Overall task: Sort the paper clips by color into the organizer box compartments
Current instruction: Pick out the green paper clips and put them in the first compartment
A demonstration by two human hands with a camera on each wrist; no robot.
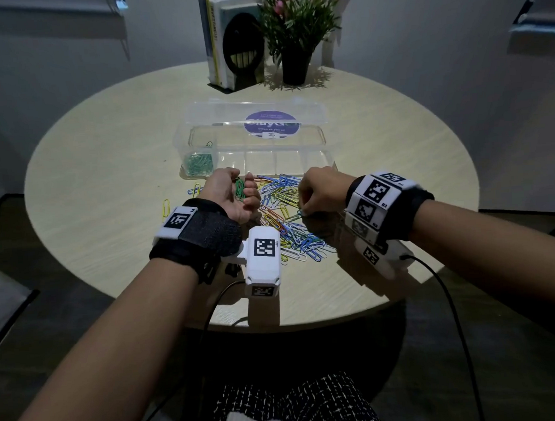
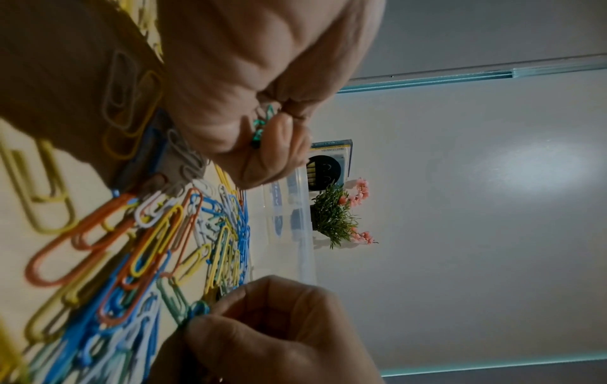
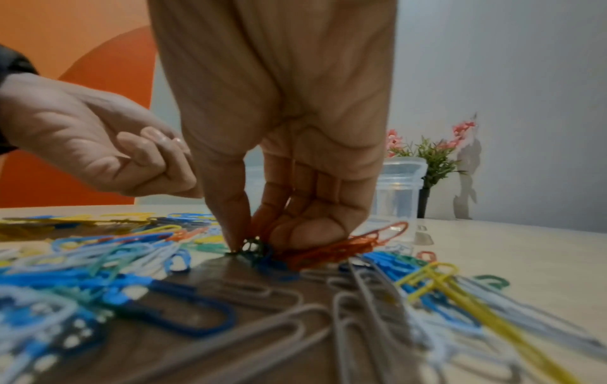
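Observation:
A heap of mixed coloured paper clips (image 1: 286, 216) lies on the round table in front of the clear organizer box (image 1: 252, 146). The box's leftmost compartment holds green clips (image 1: 198, 165). My left hand (image 1: 235, 196) hovers palm up over the heap's left side, fingers curled round a few green clips (image 1: 240, 190) (image 2: 261, 124). My right hand (image 1: 314, 194) reaches down into the heap, thumb and forefinger pinching a green clip (image 3: 251, 246) (image 1: 302, 212) that still touches the table.
The box's open lid (image 1: 262, 112) stands up behind it. Books in a black bookend (image 1: 234, 39) and a potted plant (image 1: 296, 31) stand at the table's far edge. A few stray yellow clips (image 1: 166, 208) lie left of the heap. Wrist camera cables hang off the near edge.

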